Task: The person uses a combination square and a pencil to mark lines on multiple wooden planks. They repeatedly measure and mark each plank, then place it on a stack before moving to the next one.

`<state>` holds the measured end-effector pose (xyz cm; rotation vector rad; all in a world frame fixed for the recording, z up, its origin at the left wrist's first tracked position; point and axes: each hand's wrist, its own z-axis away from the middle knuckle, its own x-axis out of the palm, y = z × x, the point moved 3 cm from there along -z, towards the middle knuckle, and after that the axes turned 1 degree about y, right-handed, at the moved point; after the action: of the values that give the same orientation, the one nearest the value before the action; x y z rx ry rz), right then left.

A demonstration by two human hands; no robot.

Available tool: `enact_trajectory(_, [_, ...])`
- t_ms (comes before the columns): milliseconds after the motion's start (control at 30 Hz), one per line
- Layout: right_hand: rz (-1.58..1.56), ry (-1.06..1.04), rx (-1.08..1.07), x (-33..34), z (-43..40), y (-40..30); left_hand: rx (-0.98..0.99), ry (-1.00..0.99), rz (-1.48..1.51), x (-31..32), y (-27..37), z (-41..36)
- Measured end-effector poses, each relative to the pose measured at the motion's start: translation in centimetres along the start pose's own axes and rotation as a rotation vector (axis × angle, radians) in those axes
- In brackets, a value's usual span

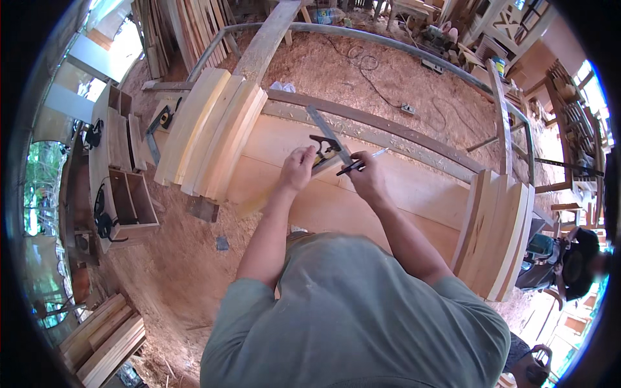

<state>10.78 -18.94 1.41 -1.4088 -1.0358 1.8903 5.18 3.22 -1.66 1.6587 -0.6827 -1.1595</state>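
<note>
My left hand [297, 169] is closed around a combination square [329, 140], whose dark head lies by my fingers and whose steel blade points up and to the left. A narrow piece of wood [330, 166] shows between my hands, against the square. My right hand [367, 177] holds a dark pen or marker [350, 168] and is at the lower end of the blade. Whether its fingers also grip the blade I cannot tell. Below both hands lies a wide wooden panel [310, 203].
Stacked boards stand at the left [213, 136] and right [492, 233] of the panel. Another square [154, 140] and a tape measure [166, 116] lie beyond the left stack. A power strip [407, 108] is on the shavings-covered floor. A person [577, 264] is at the far right.
</note>
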Motion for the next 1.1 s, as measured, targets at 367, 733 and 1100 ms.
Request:
enact_trajectory(367, [-0.081,-0.082,-0.077,-1.3,2.4,-0.5,-0.17,-0.103,0.029,1.1,3.6,2.4])
enact_trajectory(733, [-0.313,-0.195,-0.139,-2.0,3.9,-0.1,-0.371,-0.03,0.786,1.4,3.8,4.2])
enact_trajectory(1100, [-0.302,-0.287,0.145,-2.5,5.3,1.5,-0.373,-0.055,0.796,2.7,4.0,5.0])
